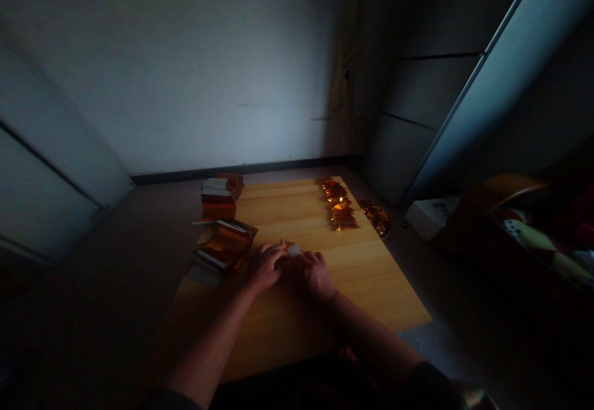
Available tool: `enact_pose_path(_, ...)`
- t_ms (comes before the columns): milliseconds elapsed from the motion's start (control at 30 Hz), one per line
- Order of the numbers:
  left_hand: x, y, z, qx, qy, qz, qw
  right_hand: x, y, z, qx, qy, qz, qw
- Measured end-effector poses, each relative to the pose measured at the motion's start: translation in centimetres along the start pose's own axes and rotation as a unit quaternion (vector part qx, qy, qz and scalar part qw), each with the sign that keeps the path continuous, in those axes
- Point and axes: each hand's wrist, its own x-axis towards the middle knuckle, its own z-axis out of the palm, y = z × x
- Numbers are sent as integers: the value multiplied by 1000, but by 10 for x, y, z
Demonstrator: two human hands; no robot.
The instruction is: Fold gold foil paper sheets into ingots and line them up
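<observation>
Small white-and-orange shiny piece [294, 250] over pale wooden tabletop [371, 286], between fingertips of left hand [267, 268] and right hand [317, 276], both right beside it. Long axis too dim to read. Whether either grip pinches it, can't tell.

Cool, dim light pales the wall [223, 76], while the lower corners sink nearly black.
</observation>
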Motion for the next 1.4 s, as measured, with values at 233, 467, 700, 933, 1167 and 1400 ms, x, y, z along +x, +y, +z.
enact_pose_path(233, 3, 0, -5, 94, -6, 43, 995, 6, 17, 5, -15, 34, -11, 999)
enact_pose_path(467, 9, 6, 6, 162, 52, 116, 978, 10, 27, 1, -30, 49, -7, 998)
enact_pose_path(700, 8, 14, 11, 193, 83, 127, 969, 9, 22, 4, -25, 21, 8, 999)
enact_pose_path(933, 3, 23, 11, 149, 42, 72, 985, 7, 17, 6, -34, -17, 13, 999)
enact_pose_path(1167, 6, 6, 14, -2, 51, 48, 998, 8, 32, 3, -7, -24, 29, 999)
enact_pose_path(1400, 14, -2, 24, -26, 54, 25, 998, 11, 34, -4, 35, -8, 89, 995)
